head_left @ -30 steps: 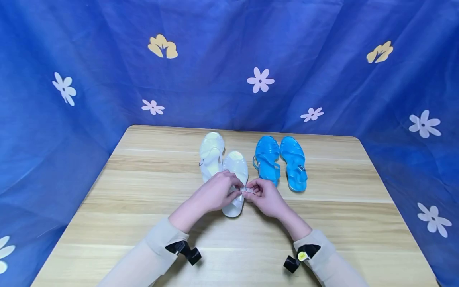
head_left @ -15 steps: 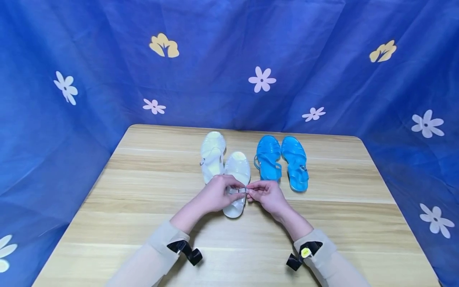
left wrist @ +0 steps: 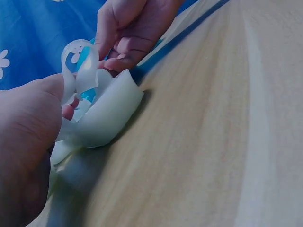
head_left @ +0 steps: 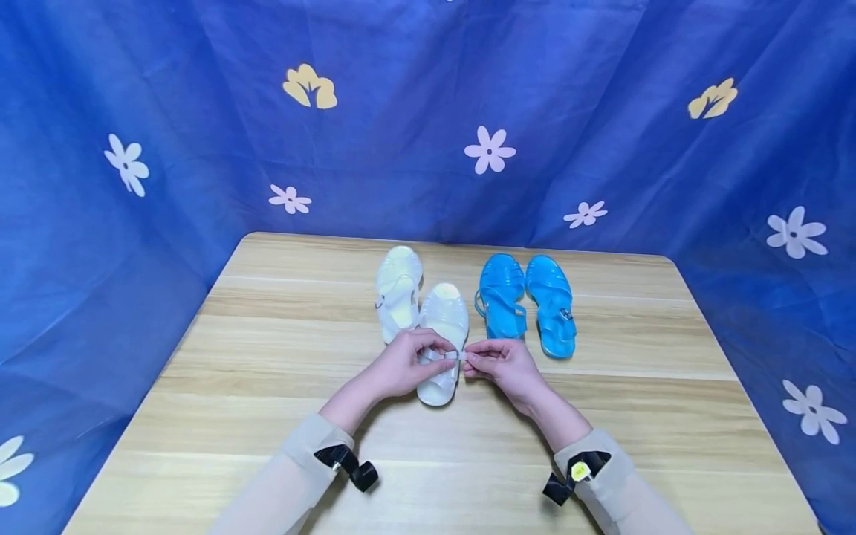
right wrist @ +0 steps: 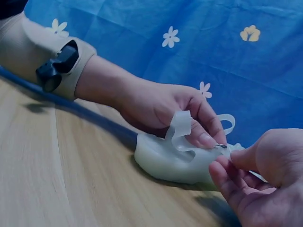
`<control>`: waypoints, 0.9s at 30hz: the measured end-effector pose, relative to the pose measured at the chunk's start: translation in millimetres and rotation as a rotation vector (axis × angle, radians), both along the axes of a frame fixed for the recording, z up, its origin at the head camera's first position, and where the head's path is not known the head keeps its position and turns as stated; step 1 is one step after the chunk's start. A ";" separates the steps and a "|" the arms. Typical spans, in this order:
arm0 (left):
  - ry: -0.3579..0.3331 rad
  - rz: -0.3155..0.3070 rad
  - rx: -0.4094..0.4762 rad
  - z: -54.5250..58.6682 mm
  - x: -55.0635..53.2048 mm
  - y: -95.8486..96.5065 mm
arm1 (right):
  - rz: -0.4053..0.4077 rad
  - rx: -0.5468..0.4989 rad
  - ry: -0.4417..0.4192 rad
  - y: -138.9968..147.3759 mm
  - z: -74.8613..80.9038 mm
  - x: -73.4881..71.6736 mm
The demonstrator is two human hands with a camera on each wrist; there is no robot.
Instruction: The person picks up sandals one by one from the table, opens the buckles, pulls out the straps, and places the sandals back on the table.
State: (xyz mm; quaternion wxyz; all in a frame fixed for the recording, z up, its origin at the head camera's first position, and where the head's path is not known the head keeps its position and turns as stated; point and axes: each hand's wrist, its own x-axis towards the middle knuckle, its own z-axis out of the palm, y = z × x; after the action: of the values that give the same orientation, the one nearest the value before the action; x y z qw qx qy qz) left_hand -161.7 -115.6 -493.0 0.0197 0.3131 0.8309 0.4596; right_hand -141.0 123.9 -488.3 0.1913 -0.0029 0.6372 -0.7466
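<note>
A translucent white sandal [head_left: 444,306] lies toe away from me between my hands. My left hand [head_left: 404,364] reaches over its heel end, thumb and fingers pinching the strap beside a small metal buckle [right wrist: 220,146]. From the other side my right hand [head_left: 510,371] pinches the strap's end [head_left: 463,357] between thumb and forefinger, just right of the buckle. In the right wrist view the sandal's back strap [right wrist: 181,125] stands up from the heel. Its loop also rises between the hands in the left wrist view. Fingers partly hide the buckle.
The other white sandal [head_left: 399,275] lies close on the left, a little farther back. To the right rest two blue sandals, one [head_left: 501,290] beside the other [head_left: 551,297]. The wooden table [head_left: 267,319] meets a blue flowered curtain [head_left: 401,148] behind.
My right hand has drawn slightly right with the strap's end between its fingers. The left hand keeps its pinch at the buckle, and the sandals lie nearly as before.
</note>
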 end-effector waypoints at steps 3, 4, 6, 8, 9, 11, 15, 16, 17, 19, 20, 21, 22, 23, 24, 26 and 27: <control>-0.020 -0.001 0.021 -1.7 1.0 -0.5 | -0.007 -0.032 -0.013 -2.4 1.0 0.4; -0.025 -0.001 0.031 -2.2 1.4 -0.6 | -0.011 -0.040 -0.010 -3.6 1.1 0.6; -0.034 0.002 0.048 -3.2 1.9 -0.3 | -0.028 -0.056 -0.008 -6.4 0.6 1.0; -0.035 0.003 0.065 -4.3 2.4 0.3 | -0.046 -0.071 -0.004 -8.8 -0.3 1.2; -0.036 0.001 0.074 -4.8 2.5 0.8 | -0.050 -0.079 -0.001 -9.6 -1.2 1.2; -0.027 -0.004 0.088 -6.3 3.0 1.6 | -0.058 -0.085 0.004 -11.1 -2.6 1.2; 0.007 -0.017 0.109 -8.3 3.7 2.5 | -0.076 -0.066 0.022 -13.6 -3.2 0.3; 0.021 -0.018 0.112 -8.8 3.9 2.5 | -0.080 -0.057 0.028 -14.3 -2.4 0.1; 0.029 -0.017 0.112 -8.7 4.0 2.5 | -0.082 -0.049 0.034 -14.7 -2.0 -0.3; 0.044 -0.011 0.106 -8.6 4.0 2.2 | -0.074 -0.039 0.044 -15.2 -0.6 -0.6; 0.046 -0.009 0.101 -8.4 4.1 2.0 | -0.062 -0.034 0.047 -14.8 -0.3 -0.8; 0.044 -0.009 0.094 -7.8 4.3 2.0 | -0.049 -0.030 0.046 -13.8 -0.3 -0.8; 0.038 -0.009 0.084 -7.1 4.7 1.9 | -0.037 -0.029 0.039 -12.9 0.5 -0.6; 0.029 -0.008 0.074 -6.2 5.1 1.9 | -0.026 -0.029 0.031 -11.3 0.3 -0.3; 0.025 -0.010 0.066 -5.7 5.5 1.9 | -0.015 -0.027 0.021 -9.5 0.3 0.1; 0.017 -0.011 0.052 -4.5 6.5 2.0 | 0.002 -0.025 -0.001 -5.9 0.0 0.9; 0.015 -0.010 0.048 -4.0 7.0 2.0 | 0.007 -0.026 -0.011 -4.4 -0.2 1.2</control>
State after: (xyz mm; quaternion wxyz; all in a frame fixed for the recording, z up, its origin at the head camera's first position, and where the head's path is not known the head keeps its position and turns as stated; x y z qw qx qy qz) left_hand -154.7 -113.6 -497.0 0.0082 0.3209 0.8184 0.4767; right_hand -139.8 119.5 -488.6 0.1975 -0.0036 0.6263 -0.7542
